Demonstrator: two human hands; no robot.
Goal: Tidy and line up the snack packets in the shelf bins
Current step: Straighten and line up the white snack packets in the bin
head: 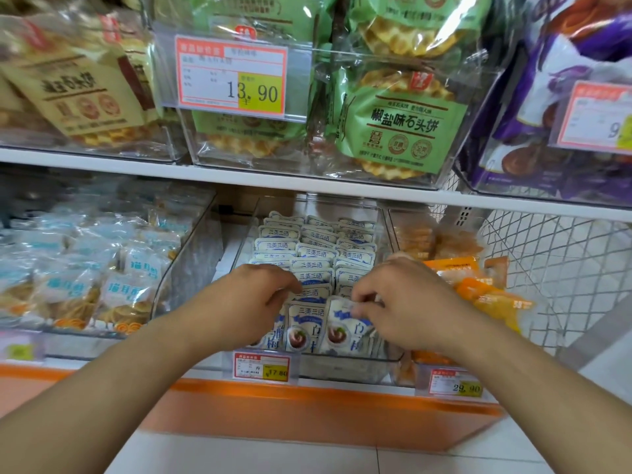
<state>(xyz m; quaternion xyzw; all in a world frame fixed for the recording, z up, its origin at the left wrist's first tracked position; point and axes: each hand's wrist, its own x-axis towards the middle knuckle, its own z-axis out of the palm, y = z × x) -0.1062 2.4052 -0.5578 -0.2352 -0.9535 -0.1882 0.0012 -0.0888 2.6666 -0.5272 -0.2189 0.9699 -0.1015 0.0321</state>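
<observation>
A clear plastic bin (342, 369) on the lower shelf holds several small white-and-blue snack packets (316, 254) standing in three rows. My left hand (249, 302) rests over the front left row, fingers curled on the top edges of the packets there. My right hand (407, 299) pinches the top of the front right packet (345, 331), which leans slightly. A middle front packet (304, 328) stands upright between my hands.
Left bin holds light-blue biscuit packets (89, 285); right bin holds orange packets (478, 292). Price tags (261, 366) clip to the bin fronts. The upper shelf (239, 177) carries green waffle-biscuit bags (396, 131) close overhead. A white wire rack (564, 268) stands at right.
</observation>
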